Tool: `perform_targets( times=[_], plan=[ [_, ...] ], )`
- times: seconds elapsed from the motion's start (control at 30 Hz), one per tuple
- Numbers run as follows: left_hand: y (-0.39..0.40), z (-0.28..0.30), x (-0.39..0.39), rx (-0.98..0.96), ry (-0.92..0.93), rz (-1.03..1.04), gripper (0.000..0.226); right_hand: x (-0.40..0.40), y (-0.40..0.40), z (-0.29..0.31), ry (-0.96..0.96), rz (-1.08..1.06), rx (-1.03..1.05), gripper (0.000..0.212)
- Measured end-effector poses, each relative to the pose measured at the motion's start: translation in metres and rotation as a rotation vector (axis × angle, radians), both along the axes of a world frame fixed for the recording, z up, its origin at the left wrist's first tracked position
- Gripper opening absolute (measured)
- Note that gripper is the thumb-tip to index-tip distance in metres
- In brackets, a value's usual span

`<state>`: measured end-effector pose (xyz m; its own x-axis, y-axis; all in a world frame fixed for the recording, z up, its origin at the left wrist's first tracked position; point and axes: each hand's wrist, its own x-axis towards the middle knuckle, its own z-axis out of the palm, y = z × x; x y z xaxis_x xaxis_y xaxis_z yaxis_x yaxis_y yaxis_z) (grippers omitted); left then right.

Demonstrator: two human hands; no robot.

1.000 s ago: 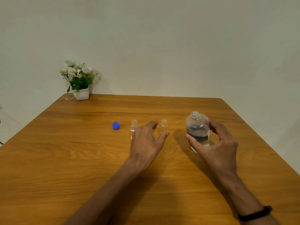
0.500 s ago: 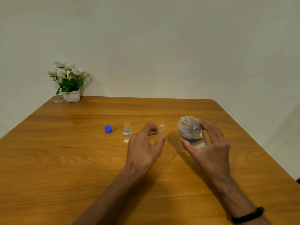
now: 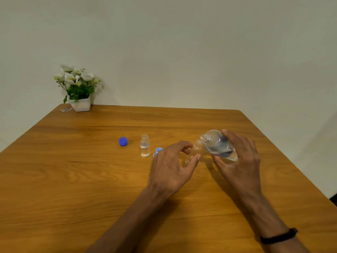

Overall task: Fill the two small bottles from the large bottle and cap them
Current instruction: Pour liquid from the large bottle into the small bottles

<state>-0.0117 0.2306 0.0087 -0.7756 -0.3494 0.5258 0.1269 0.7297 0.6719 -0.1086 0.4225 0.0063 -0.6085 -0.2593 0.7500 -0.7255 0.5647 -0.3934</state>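
A: How far along are you?

B: Roughly halfway, I'd judge. One small bottle [image 3: 145, 146] stands upright on the surface [image 3: 73, 179], uncapped, with clear liquid in it. You are tipping the large bottle [image 3: 218, 145] with your right hand [image 3: 238, 161], whose fingers are wrapped round its body, and its mouth sits right at the neck of the second small bottle [image 3: 196, 148].

A: And your left hand [image 3: 171, 167]?

B: Its fingers [image 3: 196, 158] curl around that second bottle, steadying it. I cannot tell whether liquid is flowing.

A: What's left?

B: Finish this pour, then cap both. Light blue caps [image 3: 157, 151] lie just beside the filled bottle; a dark blue cap [image 3: 123, 141] sits further left.
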Motion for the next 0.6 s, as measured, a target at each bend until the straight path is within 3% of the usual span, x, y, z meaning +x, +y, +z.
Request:
perform_targets(
  times=[0.6],
  plan=[
    [-0.0010, -0.0013, 0.0012, 0.009, -0.066, -0.032, 0.044, 0.0002, 0.0021, 0.0003, 0.052, 0.006, 0.014, 0.085]
  ],
)
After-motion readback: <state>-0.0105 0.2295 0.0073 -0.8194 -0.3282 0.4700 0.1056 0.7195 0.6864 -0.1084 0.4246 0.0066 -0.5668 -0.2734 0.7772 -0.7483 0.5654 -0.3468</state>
